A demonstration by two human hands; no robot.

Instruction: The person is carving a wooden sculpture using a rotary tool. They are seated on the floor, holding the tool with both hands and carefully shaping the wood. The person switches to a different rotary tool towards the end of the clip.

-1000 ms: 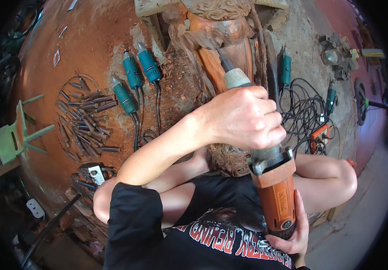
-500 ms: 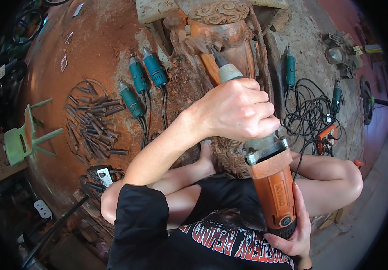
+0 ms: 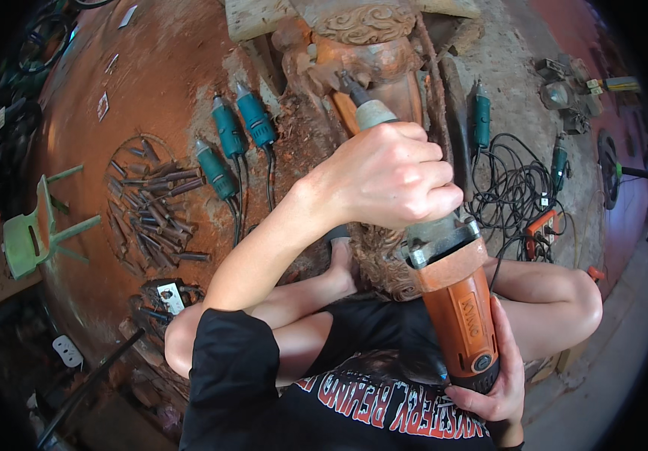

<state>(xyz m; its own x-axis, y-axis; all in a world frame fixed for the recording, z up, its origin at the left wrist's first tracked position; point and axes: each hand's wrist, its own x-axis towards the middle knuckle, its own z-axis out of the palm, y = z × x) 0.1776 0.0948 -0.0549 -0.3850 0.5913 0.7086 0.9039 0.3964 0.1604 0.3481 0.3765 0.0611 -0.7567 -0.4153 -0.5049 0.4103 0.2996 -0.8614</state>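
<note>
Both my hands hold an orange electric carving chisel (image 3: 463, 323), slanted across the middle. My left hand (image 3: 395, 177) is wrapped over its grey front housing in a fist. My right hand (image 3: 495, 391) cups the black rear end, its thumb on the near side. The dark metal tip reaches the brown carved wood piece (image 3: 373, 56), near a rounded relief above a smooth panel; exact contact at the point is hard to make out. Curled carving covers the wood's upper part, and another curly carved section (image 3: 388, 263) shows between my legs.
Three teal rotary tools (image 3: 254, 116) lie left of the wood, near a pile of chisel bits (image 3: 154, 210). To the right are another teal tool (image 3: 482, 120), tangled black cables (image 3: 512, 180) and an orange power strip (image 3: 542, 233). A green chair (image 3: 30, 233) stands far left.
The chisel's tip has shifted slightly left and up along the carved wood. Both hands keep their hold; the whole view has drifted a little.
</note>
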